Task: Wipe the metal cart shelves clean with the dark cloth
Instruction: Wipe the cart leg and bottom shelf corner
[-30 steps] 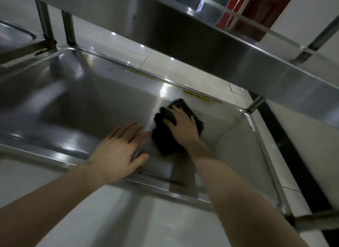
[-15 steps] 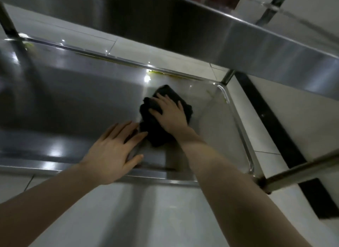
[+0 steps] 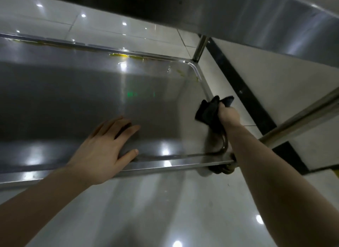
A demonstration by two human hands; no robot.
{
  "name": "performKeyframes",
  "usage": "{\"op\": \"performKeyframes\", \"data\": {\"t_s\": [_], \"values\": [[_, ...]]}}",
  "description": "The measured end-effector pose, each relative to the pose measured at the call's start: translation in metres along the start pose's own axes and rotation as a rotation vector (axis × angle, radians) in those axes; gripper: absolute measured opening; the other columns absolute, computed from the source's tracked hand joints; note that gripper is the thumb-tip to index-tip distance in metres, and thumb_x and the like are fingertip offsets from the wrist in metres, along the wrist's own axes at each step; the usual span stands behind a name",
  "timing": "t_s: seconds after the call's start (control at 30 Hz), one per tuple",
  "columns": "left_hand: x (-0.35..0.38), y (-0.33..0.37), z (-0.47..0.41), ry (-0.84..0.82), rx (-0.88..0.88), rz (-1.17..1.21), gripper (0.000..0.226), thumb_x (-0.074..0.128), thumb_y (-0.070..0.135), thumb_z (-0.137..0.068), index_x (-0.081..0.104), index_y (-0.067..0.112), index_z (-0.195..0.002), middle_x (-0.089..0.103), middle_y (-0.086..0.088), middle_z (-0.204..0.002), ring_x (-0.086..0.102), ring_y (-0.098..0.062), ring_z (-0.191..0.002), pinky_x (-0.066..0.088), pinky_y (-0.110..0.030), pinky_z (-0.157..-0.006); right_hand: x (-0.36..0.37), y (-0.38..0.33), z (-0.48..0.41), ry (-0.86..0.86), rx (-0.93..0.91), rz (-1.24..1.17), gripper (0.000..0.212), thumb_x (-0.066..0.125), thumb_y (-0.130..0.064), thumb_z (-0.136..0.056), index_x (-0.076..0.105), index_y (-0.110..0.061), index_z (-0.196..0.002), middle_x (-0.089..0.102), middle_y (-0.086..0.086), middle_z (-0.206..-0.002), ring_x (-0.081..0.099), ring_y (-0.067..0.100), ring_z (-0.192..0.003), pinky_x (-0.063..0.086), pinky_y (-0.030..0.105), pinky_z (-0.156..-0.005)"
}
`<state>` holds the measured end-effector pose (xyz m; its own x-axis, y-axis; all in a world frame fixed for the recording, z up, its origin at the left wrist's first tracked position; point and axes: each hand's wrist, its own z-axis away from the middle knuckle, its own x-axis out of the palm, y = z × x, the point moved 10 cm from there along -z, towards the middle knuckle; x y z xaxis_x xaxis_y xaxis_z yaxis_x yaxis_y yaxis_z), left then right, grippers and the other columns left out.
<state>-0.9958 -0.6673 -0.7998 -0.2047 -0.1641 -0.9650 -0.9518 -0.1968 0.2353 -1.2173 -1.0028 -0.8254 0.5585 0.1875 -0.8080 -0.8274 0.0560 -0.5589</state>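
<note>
Left hand: the left hand [image 3: 102, 151] lies palm down on the lower shelf, just inside its near edge, with the fingers straight and spread and the thumb along the near rim. It holds nothing.
Lower shelf: the lower shelf [image 3: 73, 99] is a shiny metal tray with a raised rim (ceiling lights glint off it).
Yellow streaks: yellow streaks [image 3: 119, 55] run along the far edge.
Post: an upright post [image 3: 200, 48] stands at the far right corner.
Dark cloth: the dark cloth [image 3: 209, 110] is bunched up at the shelf's right rim, nearer the near right corner.
Right hand: the right hand [image 3: 228, 115] has its fingers curled tight around the cloth.
Upper shelf: the upper shelf [image 3: 238, 17] crosses overhead.
</note>
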Motion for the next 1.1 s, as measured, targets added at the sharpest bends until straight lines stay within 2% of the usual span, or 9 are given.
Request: {"op": "performKeyframes", "data": {"t_s": [0.07,0.13,0.2,0.3,0.43,0.6,0.77,0.9,1.1], "values": [[-0.001,0.000,0.000,0.007,0.008,-0.002,0.067,0.030,0.059,-0.088,0.049,0.022,-0.140,0.048,-0.006,-0.140,0.038,-0.030,-0.135,0.035,-0.044,-0.110,-0.003,0.025,0.015,0.044,0.151,0.004,0.053,0.033,-0.048,-0.100,0.056,-0.008,-0.126,0.060,0.016,-0.121,0.058,0.031,-0.099,0.044,0.036,-0.083],[-0.001,0.002,0.000,0.006,0.008,0.000,0.067,0.030,0.060,-0.087,0.047,0.023,-0.141,0.046,-0.005,-0.140,0.037,-0.029,-0.136,0.035,-0.043,-0.108,-0.010,0.026,0.025,0.138,0.120,0.017,0.050,0.035,-0.049,-0.099,0.058,-0.010,-0.121,0.062,0.014,-0.115,0.059,0.031,-0.096,0.046,0.038,-0.083],[-0.001,0.003,0.000,0.013,0.014,-0.008,0.067,0.029,0.060,-0.088,0.047,0.023,-0.140,0.047,-0.006,-0.139,0.038,-0.030,-0.136,0.036,-0.044,-0.108,-0.011,0.013,0.038,0.226,0.019,0.072,0.043,0.038,-0.048,-0.099,0.055,-0.016,-0.121,0.062,0.011,-0.115,0.060,0.032,-0.099,0.049,0.044,-0.087],[0.000,0.005,-0.001,0.009,0.026,-0.022,0.066,0.029,0.058,-0.089,0.048,0.021,-0.140,0.049,-0.007,-0.138,0.040,-0.031,-0.134,0.037,-0.046,-0.109,-0.002,-0.018,0.053,0.279,-0.275,0.220,0.042,0.039,-0.043,-0.100,0.044,-0.025,-0.138,0.050,0.005,-0.136,0.053,0.032,-0.114,0.046,0.050,-0.095],[0.000,0.006,-0.004,0.009,0.022,-0.023,0.065,0.030,0.058,-0.089,0.048,0.021,-0.140,0.049,-0.007,-0.138,0.041,-0.030,-0.134,0.038,-0.045,-0.107,0.005,-0.053,0.024,0.073,-0.464,0.200,0.048,0.042,-0.038,-0.102,0.037,-0.026,-0.147,0.040,0.003,-0.149,0.045,0.031,-0.130,0.038,0.041,-0.106],[0.000,0.005,-0.001,0.016,0.013,-0.021,0.065,0.030,0.057,-0.089,0.047,0.022,-0.140,0.048,-0.004,-0.139,0.039,-0.028,-0.136,0.037,-0.044,-0.107,0.005,-0.052,0.040,0.183,-0.372,0.209,0.044,0.040,-0.032,-0.101,0.036,-0.029,-0.145,0.047,0.007,-0.138,0.053,0.035,-0.113,0.041,0.037,-0.081],[0.000,0.005,-0.001,0.018,0.026,-0.022,0.064,0.033,0.057,-0.088,0.048,0.021,-0.139,0.050,-0.005,-0.137,0.044,-0.031,-0.131,0.041,-0.046,-0.103,-0.003,0.013,0.086,0.304,-0.180,0.385,0.044,0.032,-0.045,-0.101,0.027,-0.035,-0.144,0.039,0.000,-0.143,0.052,0.034,-0.105,0.048,0.050,-0.083],[-0.002,0.008,-0.002,0.012,0.025,-0.022,0.064,0.034,0.057,-0.088,0.050,0.019,-0.137,0.051,-0.006,-0.137,0.046,-0.032,-0.129,0.042,-0.046,-0.102,0.001,-0.032,0.051,0.220,-0.296,0.254,0.039,0.034,-0.038,-0.102,0.038,-0.028,-0.139,0.049,0.007,-0.130,0.055,0.036,-0.103,0.047,0.045,-0.083],[-0.007,0.007,-0.001,0.029,0.004,-0.023,0.064,0.033,0.057,-0.087,0.055,0.019,-0.133,0.054,-0.006,-0.133,0.051,-0.032,-0.120,0.042,-0.043,-0.100,0.011,-0.058,0.044,0.159,-0.397,0.268,0.046,0.039,-0.029,-0.102,0.035,-0.029,-0.147,0.030,0.000,-0.156,0.044,0.035,-0.127,0.040,0.049,-0.104]]}}
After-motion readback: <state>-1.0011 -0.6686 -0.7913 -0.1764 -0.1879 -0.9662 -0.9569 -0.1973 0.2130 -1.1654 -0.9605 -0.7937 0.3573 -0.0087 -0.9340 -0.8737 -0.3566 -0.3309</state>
